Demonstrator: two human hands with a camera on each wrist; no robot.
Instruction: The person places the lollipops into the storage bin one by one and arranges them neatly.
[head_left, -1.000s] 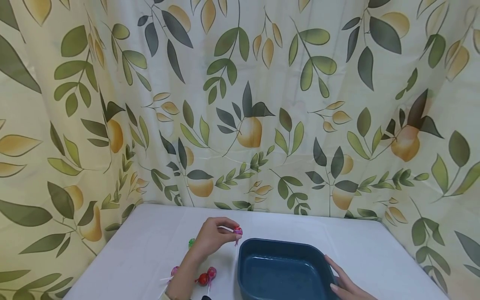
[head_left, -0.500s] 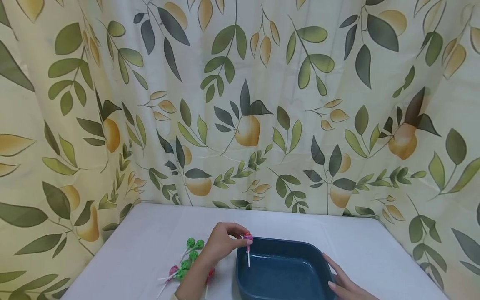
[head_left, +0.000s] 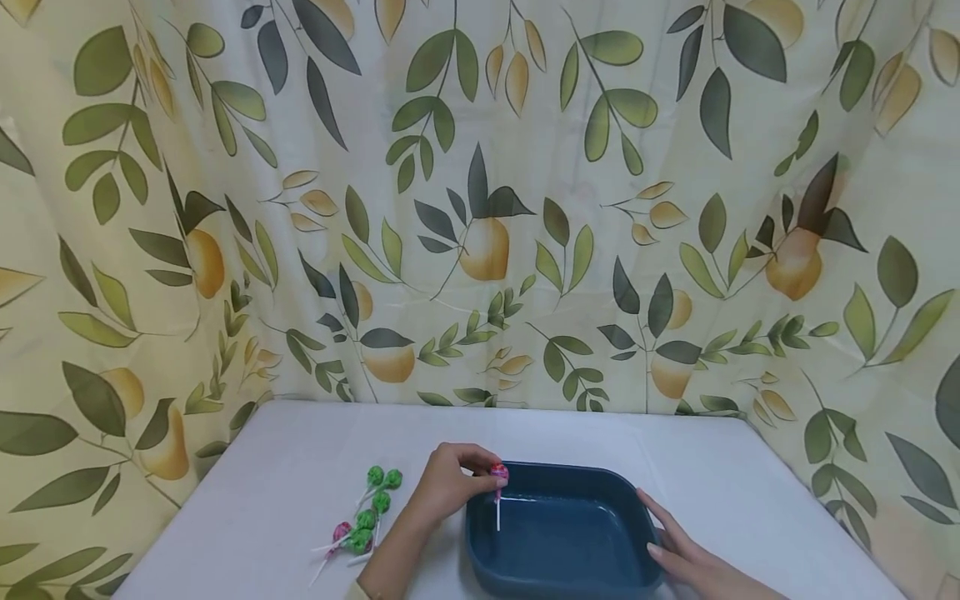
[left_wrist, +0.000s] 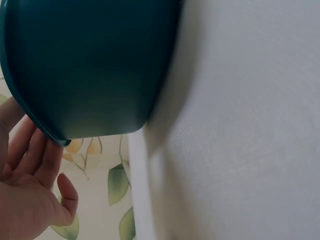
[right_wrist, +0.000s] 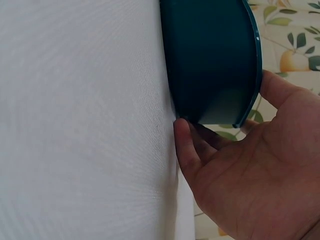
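Nearest, the right hand rests spread fingers against the blue dish, while the left hand pinches a pink lollipop, which has moved from above the table to over the dish's far left corner, so the carry looks finished, the release not.

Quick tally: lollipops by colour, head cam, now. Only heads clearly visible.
Green lollipops: 5
Pink lollipop on the table: 1
Pink-red lollipop pinched in the left hand: 1
Total: 7 clearly visible; the left forearm may hide more.
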